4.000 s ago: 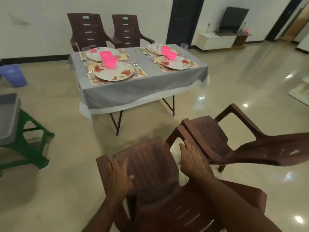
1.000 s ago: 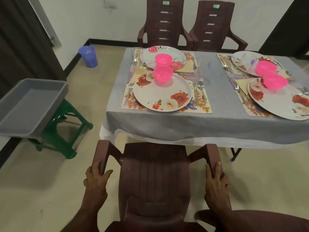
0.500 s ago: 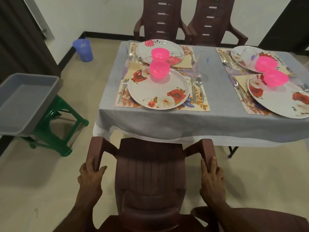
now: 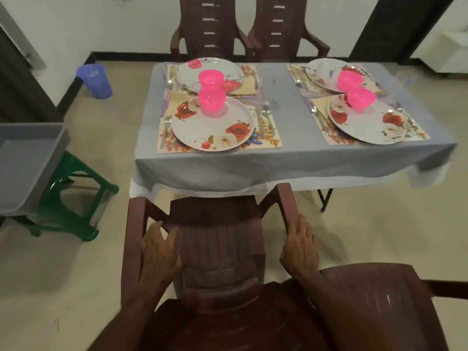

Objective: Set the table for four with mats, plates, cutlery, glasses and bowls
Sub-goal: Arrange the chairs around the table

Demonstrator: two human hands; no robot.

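The grey-clothed table (image 4: 278, 160) carries four floral mats, each with a flowered plate. The near-left plate (image 4: 212, 127) has a pink bowl (image 4: 211, 98) on it, a fork (image 4: 166, 127) to its left, and a knife and spoon (image 4: 264, 117) to its right. A clear glass (image 4: 268, 89) stands beyond them. A brown plastic chair (image 4: 217, 219) faces the near-left setting, its front at the cloth's hem. My left hand (image 4: 159, 252) grips the chair's back edge inside its left armrest. My right hand (image 4: 300, 247) holds the rear of the right armrest.
A second brown chair (image 4: 379, 300) stands at my right. Two more chairs (image 4: 210, 26) line the table's far side. A grey tub (image 4: 27, 160) sits on a green stool (image 4: 73, 198) to the left, and a blue bin (image 4: 95, 81) stands by the wall.
The chair has slid forward until its front reaches the tablecloth. My left hand has shifted from the left armrest inward to the chair's back edge.
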